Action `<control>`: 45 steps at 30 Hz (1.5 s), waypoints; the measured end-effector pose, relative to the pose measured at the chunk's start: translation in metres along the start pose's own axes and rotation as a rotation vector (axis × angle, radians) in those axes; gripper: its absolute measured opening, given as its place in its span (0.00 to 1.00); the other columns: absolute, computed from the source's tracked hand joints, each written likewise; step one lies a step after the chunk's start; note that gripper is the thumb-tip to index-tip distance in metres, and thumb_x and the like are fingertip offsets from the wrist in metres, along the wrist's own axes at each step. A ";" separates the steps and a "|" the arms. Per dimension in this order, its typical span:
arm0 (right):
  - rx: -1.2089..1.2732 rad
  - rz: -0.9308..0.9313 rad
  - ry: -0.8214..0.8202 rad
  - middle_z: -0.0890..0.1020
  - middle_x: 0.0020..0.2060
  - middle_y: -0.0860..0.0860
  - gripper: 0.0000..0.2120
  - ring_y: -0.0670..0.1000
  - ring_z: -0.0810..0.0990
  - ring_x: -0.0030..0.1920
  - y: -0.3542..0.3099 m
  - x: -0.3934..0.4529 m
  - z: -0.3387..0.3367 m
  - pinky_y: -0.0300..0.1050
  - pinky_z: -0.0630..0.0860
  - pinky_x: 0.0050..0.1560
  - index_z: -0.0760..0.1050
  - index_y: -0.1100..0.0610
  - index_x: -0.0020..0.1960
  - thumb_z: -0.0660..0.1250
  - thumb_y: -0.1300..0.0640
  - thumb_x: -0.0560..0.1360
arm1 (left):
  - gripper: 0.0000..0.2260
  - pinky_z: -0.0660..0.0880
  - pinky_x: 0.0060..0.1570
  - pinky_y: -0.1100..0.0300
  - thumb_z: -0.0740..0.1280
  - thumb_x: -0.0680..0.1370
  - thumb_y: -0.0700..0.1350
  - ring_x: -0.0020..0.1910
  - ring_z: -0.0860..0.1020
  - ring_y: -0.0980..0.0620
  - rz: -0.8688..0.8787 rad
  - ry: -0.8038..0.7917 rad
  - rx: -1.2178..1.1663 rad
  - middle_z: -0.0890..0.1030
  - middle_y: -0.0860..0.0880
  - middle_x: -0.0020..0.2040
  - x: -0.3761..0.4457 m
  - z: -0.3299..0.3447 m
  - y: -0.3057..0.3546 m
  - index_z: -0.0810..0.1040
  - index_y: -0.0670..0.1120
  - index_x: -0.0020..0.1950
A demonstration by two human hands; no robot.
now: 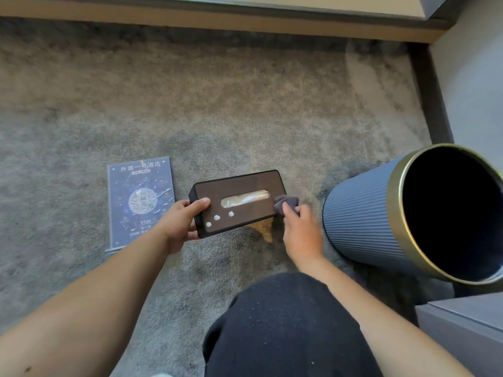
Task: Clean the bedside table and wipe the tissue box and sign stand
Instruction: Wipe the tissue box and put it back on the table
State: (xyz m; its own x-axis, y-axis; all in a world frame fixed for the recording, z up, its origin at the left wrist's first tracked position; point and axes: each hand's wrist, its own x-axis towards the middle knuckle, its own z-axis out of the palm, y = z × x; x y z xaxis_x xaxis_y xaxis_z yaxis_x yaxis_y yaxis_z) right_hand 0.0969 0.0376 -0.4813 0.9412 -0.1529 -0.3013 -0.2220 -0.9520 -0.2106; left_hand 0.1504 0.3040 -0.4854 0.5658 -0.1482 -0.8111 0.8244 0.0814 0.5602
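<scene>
A dark brown tissue box (239, 186) with a slot in its top and three small white blobs near its front edge is held a little above the carpet. My left hand (182, 221) grips its left end, thumb on top. My right hand (299, 232) presses a small grey cloth (285, 202) against the box's right end. The blue sign stand (140, 202) lies flat on the carpet just left of the box, partly behind my left hand.
A ribbed blue waste bin (362, 221) with a gold rim stands at the right, close to my right hand. My knee in dark trousers (285, 322) is below the box. A grey furniture corner (468, 327) sits at bottom right. Grey carpet (190, 104) stretches ahead to a wooden edge.
</scene>
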 end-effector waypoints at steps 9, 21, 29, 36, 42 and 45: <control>0.209 -0.480 0.083 0.76 0.54 0.57 0.16 0.58 0.75 0.50 -0.055 -0.015 -0.007 0.53 0.77 0.40 0.73 0.55 0.64 0.64 0.58 0.76 | 0.18 0.82 0.42 0.50 0.68 0.77 0.51 0.45 0.84 0.44 -0.029 0.008 0.003 0.84 0.43 0.53 0.002 0.001 0.001 0.75 0.41 0.61; 0.089 0.072 0.077 0.72 0.55 0.53 0.17 0.56 0.74 0.52 0.009 0.019 -0.006 0.50 0.75 0.44 0.70 0.51 0.68 0.58 0.54 0.79 | 0.21 0.82 0.44 0.49 0.69 0.76 0.51 0.47 0.84 0.42 -0.012 -0.031 0.064 0.83 0.42 0.56 0.001 0.000 0.009 0.71 0.42 0.65; 0.105 -0.575 0.073 0.75 0.53 0.57 0.17 0.58 0.76 0.46 -0.078 -0.018 0.012 0.49 0.76 0.35 0.73 0.52 0.64 0.64 0.54 0.75 | 0.21 0.81 0.50 0.45 0.68 0.76 0.52 0.49 0.84 0.40 -0.014 -0.013 0.060 0.84 0.41 0.53 0.004 -0.002 0.004 0.74 0.40 0.64; -0.030 0.083 -0.010 0.71 0.57 0.54 0.15 0.57 0.74 0.50 0.006 0.029 -0.014 0.50 0.73 0.44 0.71 0.49 0.65 0.56 0.51 0.80 | 0.22 0.81 0.48 0.45 0.70 0.75 0.52 0.49 0.84 0.41 -0.001 -0.039 0.062 0.85 0.43 0.52 0.004 -0.004 0.008 0.72 0.42 0.65; 0.023 -0.495 0.086 0.75 0.50 0.55 0.15 0.54 0.75 0.43 -0.070 -0.012 0.007 0.42 0.71 0.27 0.72 0.51 0.62 0.63 0.55 0.75 | 0.21 0.81 0.48 0.47 0.69 0.76 0.52 0.50 0.84 0.40 -0.002 -0.019 0.060 0.84 0.41 0.54 0.002 -0.002 0.007 0.73 0.42 0.63; 0.023 -0.399 0.052 0.74 0.54 0.57 0.18 0.58 0.76 0.48 -0.047 -0.003 0.011 0.51 0.78 0.34 0.71 0.52 0.66 0.64 0.55 0.77 | 0.21 0.81 0.49 0.46 0.70 0.75 0.51 0.50 0.84 0.41 0.001 -0.015 0.066 0.83 0.41 0.55 0.003 -0.003 0.005 0.71 0.42 0.64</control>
State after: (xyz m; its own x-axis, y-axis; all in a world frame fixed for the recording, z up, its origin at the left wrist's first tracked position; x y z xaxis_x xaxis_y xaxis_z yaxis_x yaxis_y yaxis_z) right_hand 0.1015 0.0860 -0.4809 0.9662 0.2139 -0.1442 0.1585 -0.9334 -0.3220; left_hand 0.1563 0.3067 -0.4849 0.5657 -0.1634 -0.8083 0.8208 0.0168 0.5710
